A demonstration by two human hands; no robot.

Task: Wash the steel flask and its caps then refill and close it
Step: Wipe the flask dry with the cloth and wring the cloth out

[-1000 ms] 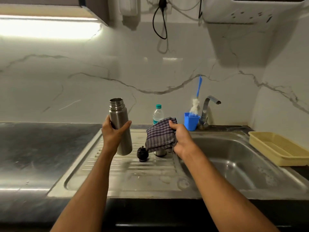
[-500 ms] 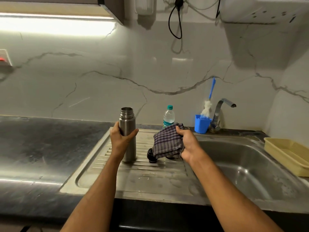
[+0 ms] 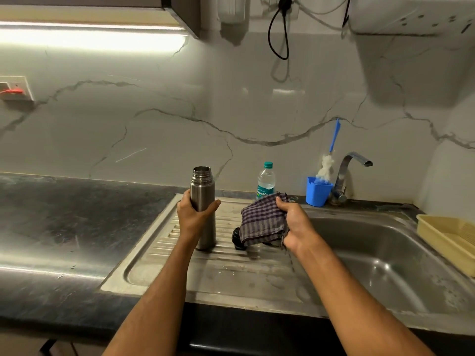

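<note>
One flask (image 3: 203, 201), one cloth (image 3: 262, 222), one bottle (image 3: 266, 181).

drainboard (image 3: 231, 276) front open, black cap (image 3: 237, 240) behind

My flask (image 3: 203, 201): brushed silver | my cloth (image 3: 262, 222): purple-and-grey check | cap (image 3: 237, 238): black | cup (image 3: 318, 191): bright blue | tray (image 3: 447, 235): pale yellow | wall (image 3: 154, 119): white, grey-veined marble
</note>
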